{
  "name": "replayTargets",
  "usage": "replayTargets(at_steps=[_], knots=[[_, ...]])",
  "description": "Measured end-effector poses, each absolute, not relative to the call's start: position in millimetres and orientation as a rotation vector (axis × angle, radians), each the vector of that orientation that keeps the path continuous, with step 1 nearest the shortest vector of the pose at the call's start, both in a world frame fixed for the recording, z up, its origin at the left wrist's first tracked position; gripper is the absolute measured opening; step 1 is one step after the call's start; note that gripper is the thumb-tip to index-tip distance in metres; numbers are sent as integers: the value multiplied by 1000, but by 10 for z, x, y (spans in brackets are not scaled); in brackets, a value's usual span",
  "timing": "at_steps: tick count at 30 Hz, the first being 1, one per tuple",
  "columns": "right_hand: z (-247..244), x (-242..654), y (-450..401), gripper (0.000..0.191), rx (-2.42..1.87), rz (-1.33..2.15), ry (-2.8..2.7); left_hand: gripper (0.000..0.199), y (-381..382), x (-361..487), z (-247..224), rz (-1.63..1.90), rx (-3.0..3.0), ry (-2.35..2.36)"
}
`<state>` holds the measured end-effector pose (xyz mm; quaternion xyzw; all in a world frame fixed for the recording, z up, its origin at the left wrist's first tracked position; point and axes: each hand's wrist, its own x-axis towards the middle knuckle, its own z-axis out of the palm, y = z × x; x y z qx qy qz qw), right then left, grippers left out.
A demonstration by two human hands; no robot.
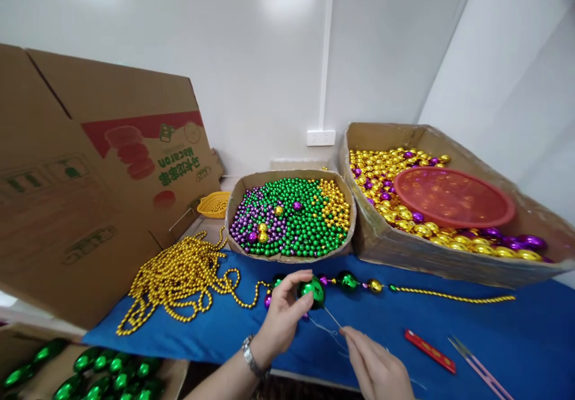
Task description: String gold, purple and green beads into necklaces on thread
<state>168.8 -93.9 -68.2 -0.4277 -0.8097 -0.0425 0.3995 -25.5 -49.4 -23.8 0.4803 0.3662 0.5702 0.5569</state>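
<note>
My left hand (282,313) is closed on a shiny green ball (317,292), thumb and fingers at its side. My right hand (377,364) pinches a thin needle-like rod (333,317), which reaches up to the ball's lower edge; whether its tip is inside cannot be seen. Pale thread (324,328) hangs loose between the hands. Just behind lies a row with another green ball (347,280), a gold ball (374,285), small purple beads and a gold twisted strand (453,296). More green and purple balls are partly hidden behind my left hand.
Gold bead strands (175,274) heap at left on the blue cloth (359,340). Behind stand a tray of small beads (291,259) and a box (390,250) with a red basket (453,199). A red-handled item (430,351) and pink tweezers (480,367) lie right. Green balls (121,376) sit lower left.
</note>
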Motion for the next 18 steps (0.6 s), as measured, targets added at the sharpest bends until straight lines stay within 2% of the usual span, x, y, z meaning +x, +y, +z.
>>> replayTargets(at_steps=[5, 18], knots=[[-719, 1719, -952, 30, -1094, 166, -1996, 54, -503, -239, -243, 1322, 1023, 775], [-741, 1675, -928, 36, -1125, 291, -1904, 60, -546, -166, -290, 1227, 1129, 694]])
